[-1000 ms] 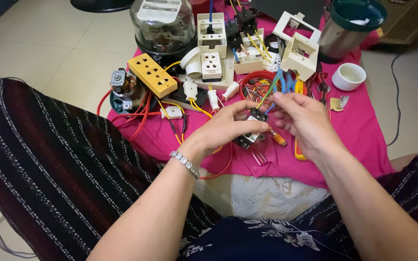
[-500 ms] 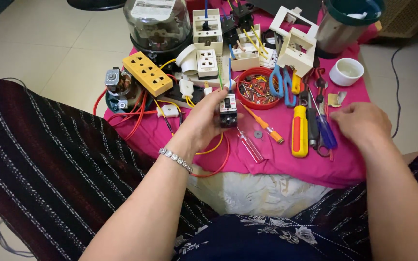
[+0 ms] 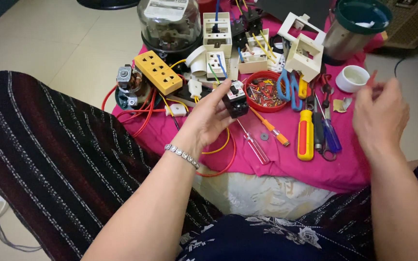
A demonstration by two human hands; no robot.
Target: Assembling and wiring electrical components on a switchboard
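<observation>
The left hand point(image 3: 209, 118) is raised over the pink cloth point(image 3: 286, 164), thumb and fingers closed around a small black switch block point(image 3: 235, 99) and tipping its face up toward the camera, which looks like a way of keeping its top in plain sight. The right hand point(image 3: 380, 113) is lifted off to the side, well apart from the block, fingers curled loosely together; a thin red thing shows at its fingertips, but I cannot tell whether it is pinched or merely behind them. Just below the left hand lie a clear-handled screwdriver point(image 3: 253, 144) and an orange-handled one point(image 3: 269, 128), handles toward the person, so either is easy to pick up. Beyond the block sits a red bowl of screws point(image 3: 262, 92), which keeps the small parts from scattering. Between the two hands lie a yellow-and-red screwdriver point(image 3: 306, 135) and a blue-handled one point(image 3: 331, 137). Further out from the left hand are a yellow socket strip point(image 3: 163, 72) and loops of red wire point(image 3: 143, 108), while a white cup point(image 3: 351, 78) stands just beyond the right hand
</observation>
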